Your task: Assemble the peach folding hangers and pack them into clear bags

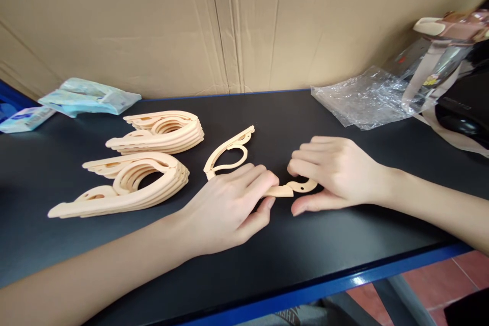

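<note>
My left hand [233,209] is closed over a cream plastic folding hanger [280,191], pinching a straight end between thumb and fingers. A slim arm with a curved loop [233,147] extends beyond the knuckles; my hand hides where it meets the pinched end. My right hand [332,173] curls its fingers around a small curved hook piece [301,186] with a hole in it, its thumb held lower and apart. The hook piece lies close against the hanger's end; whether they are joined, I cannot tell.
Two stacks of folded cream hangers, a front stack [153,198] and a back stack [171,140], lie left on the black table [267,265]. Tissue packs [89,97] are behind them. A crumpled clear bag [362,97] and strapped bottle [439,61] stand right. Cardboard [153,25] rises behind.
</note>
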Action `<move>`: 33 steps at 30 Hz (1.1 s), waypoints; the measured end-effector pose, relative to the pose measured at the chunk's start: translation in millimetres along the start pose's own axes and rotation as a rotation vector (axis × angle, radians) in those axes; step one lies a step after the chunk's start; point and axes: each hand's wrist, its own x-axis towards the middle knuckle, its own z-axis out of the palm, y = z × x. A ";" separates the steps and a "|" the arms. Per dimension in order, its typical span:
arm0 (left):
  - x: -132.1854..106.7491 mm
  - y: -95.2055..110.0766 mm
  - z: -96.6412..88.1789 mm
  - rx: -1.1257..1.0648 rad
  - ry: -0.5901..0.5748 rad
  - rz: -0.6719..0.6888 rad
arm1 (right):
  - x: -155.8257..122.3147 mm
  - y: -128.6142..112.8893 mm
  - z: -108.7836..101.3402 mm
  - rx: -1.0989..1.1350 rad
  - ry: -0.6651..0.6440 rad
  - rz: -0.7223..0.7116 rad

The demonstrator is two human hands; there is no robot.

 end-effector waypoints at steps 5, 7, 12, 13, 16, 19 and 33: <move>-0.4 -0.7 1.1 0.074 0.028 0.026 | 1.2 8.8 0.3 -0.078 0.063 0.091; -1.1 -1.3 2.0 0.136 0.056 0.043 | 0.8 8.7 0.8 -0.096 0.087 0.117; -2.0 -3.0 4.4 0.220 0.095 0.090 | -1.8 5.9 3.7 -0.068 0.063 0.161; -2.2 -3.3 4.7 0.216 0.089 0.095 | -2.3 5.3 4.4 -0.023 0.051 0.180; -3.4 -3.3 4.7 0.169 0.040 0.123 | -2.3 3.6 6.6 0.141 0.024 0.222; -4.6 -2.6 4.0 0.105 0.000 0.135 | -1.2 2.6 8.1 0.243 -0.003 0.172; -5.1 1.8 -2.2 -0.155 0.202 0.062 | 0.0 -8.5 7.3 0.445 -0.043 0.039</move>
